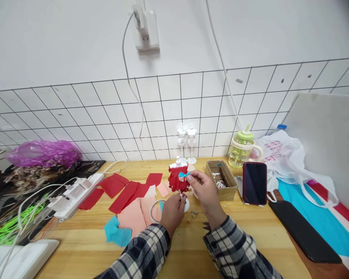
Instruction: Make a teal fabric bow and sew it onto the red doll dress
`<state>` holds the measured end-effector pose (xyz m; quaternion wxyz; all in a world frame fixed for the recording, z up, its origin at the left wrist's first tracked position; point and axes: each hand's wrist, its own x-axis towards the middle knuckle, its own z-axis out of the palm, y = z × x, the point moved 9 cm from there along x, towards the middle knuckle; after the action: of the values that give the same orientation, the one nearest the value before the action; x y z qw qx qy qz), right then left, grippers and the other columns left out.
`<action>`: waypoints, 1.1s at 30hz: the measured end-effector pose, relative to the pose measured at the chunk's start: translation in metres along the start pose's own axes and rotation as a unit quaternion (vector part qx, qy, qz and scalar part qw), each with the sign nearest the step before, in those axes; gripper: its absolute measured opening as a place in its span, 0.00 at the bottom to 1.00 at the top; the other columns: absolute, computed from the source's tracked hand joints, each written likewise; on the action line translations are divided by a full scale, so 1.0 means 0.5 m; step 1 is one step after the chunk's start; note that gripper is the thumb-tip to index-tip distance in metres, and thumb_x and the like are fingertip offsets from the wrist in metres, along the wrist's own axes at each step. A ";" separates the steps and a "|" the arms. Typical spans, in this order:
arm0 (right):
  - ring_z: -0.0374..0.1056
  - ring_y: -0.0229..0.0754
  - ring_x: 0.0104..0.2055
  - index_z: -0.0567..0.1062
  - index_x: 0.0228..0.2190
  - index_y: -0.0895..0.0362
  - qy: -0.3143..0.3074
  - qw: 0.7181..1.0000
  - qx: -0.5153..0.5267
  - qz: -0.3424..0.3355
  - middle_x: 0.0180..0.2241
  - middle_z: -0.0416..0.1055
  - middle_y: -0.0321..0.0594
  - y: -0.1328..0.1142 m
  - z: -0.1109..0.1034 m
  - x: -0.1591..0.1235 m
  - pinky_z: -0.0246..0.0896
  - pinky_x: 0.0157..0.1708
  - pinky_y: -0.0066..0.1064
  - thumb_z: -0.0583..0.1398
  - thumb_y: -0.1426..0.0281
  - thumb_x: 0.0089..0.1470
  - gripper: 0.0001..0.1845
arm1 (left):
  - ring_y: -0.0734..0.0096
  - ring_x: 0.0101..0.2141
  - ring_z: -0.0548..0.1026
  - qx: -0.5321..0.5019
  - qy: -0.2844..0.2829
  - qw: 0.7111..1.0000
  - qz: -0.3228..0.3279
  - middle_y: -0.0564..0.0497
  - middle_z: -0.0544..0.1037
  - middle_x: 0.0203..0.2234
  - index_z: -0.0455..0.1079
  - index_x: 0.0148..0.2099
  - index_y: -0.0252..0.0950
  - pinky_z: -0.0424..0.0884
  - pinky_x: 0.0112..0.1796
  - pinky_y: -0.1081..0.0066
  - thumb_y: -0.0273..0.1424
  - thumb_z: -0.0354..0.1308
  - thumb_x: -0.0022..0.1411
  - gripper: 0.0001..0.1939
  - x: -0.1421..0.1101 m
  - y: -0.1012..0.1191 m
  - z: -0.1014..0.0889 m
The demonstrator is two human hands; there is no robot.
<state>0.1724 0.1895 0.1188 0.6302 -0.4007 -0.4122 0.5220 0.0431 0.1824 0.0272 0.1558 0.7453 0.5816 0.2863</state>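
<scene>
A small white dress form (179,162) wears a ruffled red paper dress (176,179) near the middle of the table. My left hand (173,212) is closed around the stand's stem, just under the dress. Between the thumb and forefinger of my right hand (204,190) is a small blue bow (184,175), held against the right front of the dress. Whether the bow is fixed to the dress I cannot tell. Left of my hands lie red paper pieces (125,197), pink paper pieces (132,215) and a crumpled blue paper piece (118,231). A roll of tape (154,211) sits by my left wrist.
Two bare white dress forms (191,141) stand by the tiled wall. To the right are a cardboard box (228,193) with small white bits, a phone (254,183) propped upright, a green-lidded cup (241,149) and a black phone (305,230). A power strip (75,195) lies left.
</scene>
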 end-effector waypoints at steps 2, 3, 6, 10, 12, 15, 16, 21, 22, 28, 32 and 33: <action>0.63 0.38 0.27 0.75 0.29 0.57 0.003 1.000 -0.004 -0.010 0.23 0.70 0.35 0.001 -0.001 0.000 0.59 0.27 0.29 0.67 0.58 0.43 0.16 | 0.64 0.32 0.73 0.002 0.003 1.000 -0.001 0.47 0.77 0.29 0.67 0.33 0.37 0.60 0.31 0.69 0.39 0.43 0.69 0.18 0.000 -0.001 0.000; 0.64 0.38 0.27 0.75 0.29 0.57 0.004 1.000 -0.007 -0.015 0.22 0.69 0.35 0.001 -0.002 0.001 0.59 0.28 0.30 0.66 0.58 0.44 0.16 | 0.64 0.32 0.73 0.002 0.003 1.000 -0.001 0.47 0.77 0.29 0.67 0.33 0.37 0.60 0.31 0.69 0.39 0.43 0.69 0.18 0.000 -0.001 0.000; 0.63 0.39 0.27 0.75 0.29 0.56 0.001 1.000 -0.013 -0.019 0.21 0.67 0.34 0.001 -0.001 0.001 0.59 0.29 0.31 0.66 0.58 0.44 0.15 | 0.65 0.32 0.73 0.000 0.001 1.000 0.001 0.47 0.77 0.30 0.68 0.34 0.37 0.60 0.31 0.70 0.39 0.42 0.69 0.18 0.000 0.000 0.001; 0.62 0.38 0.26 0.74 0.29 0.56 -0.009 0.999 -0.037 -0.030 0.20 0.66 0.34 -0.004 -0.002 0.001 0.57 0.27 0.30 0.66 0.58 0.44 0.15 | 0.65 0.33 0.73 -0.001 -0.005 1.000 0.003 0.47 0.77 0.31 0.69 0.35 0.37 0.61 0.32 0.70 0.38 0.42 0.69 0.17 0.001 0.002 0.001; 0.59 0.36 0.24 0.74 0.28 0.56 -0.008 0.998 -0.053 -0.037 0.21 0.67 0.34 -0.009 -0.005 0.001 0.54 0.24 0.28 0.66 0.58 0.45 0.15 | 0.65 0.34 0.73 -0.002 -0.008 1.000 0.003 0.47 0.77 0.31 0.69 0.35 0.37 0.61 0.32 0.70 0.38 0.42 0.69 0.17 0.001 0.002 0.001; 0.55 0.34 0.21 0.74 0.27 0.57 -0.010 0.997 -0.063 -0.048 0.20 0.66 0.33 -0.025 -0.010 0.000 0.50 0.21 0.27 0.65 0.58 0.46 0.14 | 0.65 0.34 0.73 -0.002 -0.013 1.000 0.003 0.48 0.76 0.30 0.68 0.34 0.37 0.61 0.32 0.71 0.38 0.42 0.69 0.17 0.002 0.003 0.000; 0.56 0.34 0.22 0.74 0.27 0.57 -0.014 0.997 -0.059 -0.052 0.20 0.67 0.34 -0.031 -0.010 0.000 0.51 0.21 0.27 0.65 0.58 0.45 0.14 | 0.65 0.34 0.73 -0.003 -0.014 1.000 0.003 0.48 0.76 0.30 0.68 0.34 0.37 0.62 0.32 0.71 0.38 0.42 0.69 0.18 0.002 0.004 0.000; 0.66 0.39 0.29 0.74 0.26 0.56 -0.038 0.998 -0.018 -0.041 0.25 0.72 0.36 -0.043 -0.005 0.000 0.62 0.29 0.30 0.67 0.58 0.42 0.15 | 0.66 0.34 0.73 0.002 -0.016 1.000 0.008 0.48 0.76 0.30 0.68 0.35 0.37 0.62 0.33 0.71 0.38 0.41 0.70 0.18 0.001 0.007 -0.002; 0.66 0.39 0.29 0.74 0.26 0.56 -0.036 0.999 -0.012 -0.038 0.25 0.73 0.37 -0.042 -0.006 0.000 0.63 0.31 0.30 0.67 0.59 0.42 0.15 | 0.65 0.34 0.73 0.004 -0.016 1.000 0.009 0.48 0.76 0.30 0.68 0.35 0.37 0.62 0.33 0.71 0.38 0.41 0.70 0.18 0.000 0.007 -0.002; 0.66 0.38 0.29 0.75 0.29 0.57 0.000 0.999 0.031 -0.018 0.27 0.73 0.37 -0.032 -0.021 0.003 0.62 0.29 0.29 0.68 0.58 0.41 0.17 | 0.64 0.35 0.74 0.021 -0.032 0.999 0.026 0.46 0.77 0.31 0.69 0.37 0.37 0.62 0.34 0.69 0.37 0.42 0.69 0.17 -0.002 0.012 0.005; 0.65 0.37 0.28 0.75 0.29 0.57 0.002 0.999 0.053 -0.003 0.27 0.73 0.36 -0.031 -0.020 0.003 0.60 0.26 0.28 0.69 0.57 0.39 0.18 | 0.63 0.35 0.73 0.034 -0.036 0.998 0.038 0.46 0.77 0.32 0.70 0.39 0.37 0.62 0.35 0.68 0.36 0.42 0.69 0.16 -0.002 0.014 0.011; 0.65 0.36 0.27 0.74 0.29 0.57 0.002 0.998 0.055 -0.001 0.27 0.73 0.36 -0.031 -0.020 0.003 0.60 0.25 0.27 0.69 0.57 0.39 0.19 | 0.63 0.35 0.73 0.037 -0.035 0.998 0.040 0.46 0.76 0.32 0.69 0.38 0.37 0.62 0.35 0.68 0.36 0.42 0.69 0.16 -0.002 0.013 0.012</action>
<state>0.1868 0.1880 0.1301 0.6525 -0.3666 -0.3817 0.5423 0.0519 0.1802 0.0259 0.1367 0.7827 0.5560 0.2441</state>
